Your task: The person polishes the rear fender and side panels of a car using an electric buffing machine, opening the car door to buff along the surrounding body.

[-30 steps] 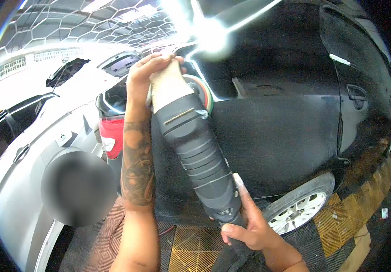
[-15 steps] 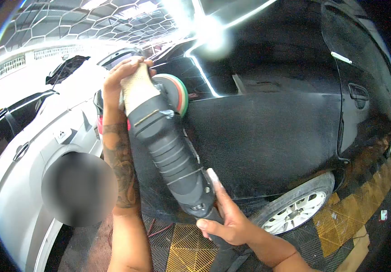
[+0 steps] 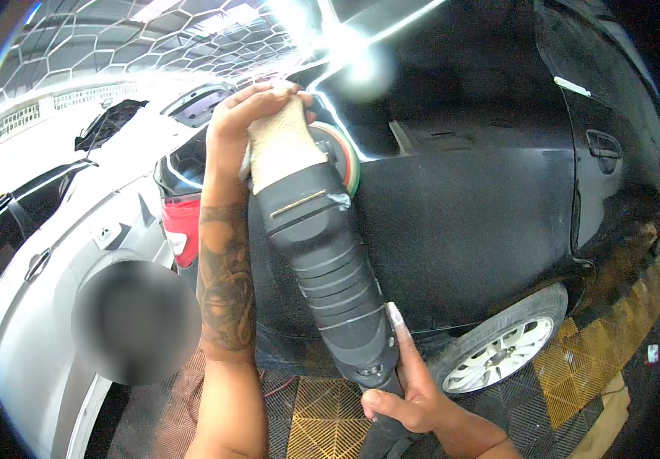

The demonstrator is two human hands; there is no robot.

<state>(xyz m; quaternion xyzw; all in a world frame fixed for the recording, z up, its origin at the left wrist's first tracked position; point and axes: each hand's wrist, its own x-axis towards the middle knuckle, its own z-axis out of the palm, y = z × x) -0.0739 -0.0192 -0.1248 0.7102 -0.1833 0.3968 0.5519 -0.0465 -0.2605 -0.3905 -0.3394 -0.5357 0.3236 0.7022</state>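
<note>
Fingers of my left hand (image 3: 234, 126) wrap the cream-covered head (image 3: 284, 157) of a polisher (image 3: 335, 279), the tattooed forearm (image 3: 227, 294) nearly upright below; the tool slants down rightward into my right hand (image 3: 418, 405), clasped round its lower end, thumb across, index finger straight along the side. A blurred disc (image 3: 136, 321) masks something at left; whether the pad (image 3: 351, 164) touches the black car (image 3: 468, 222) I can't tell, its face being turned away, and my lower right fingers are hidden. Hexagonal lights (image 3: 162, 46) hang above a silver car (image 3: 78, 252), yellow-and-black floor tiles (image 3: 330, 421) lie below, and a white-spoked wheel (image 3: 502, 352) stands right.
</note>
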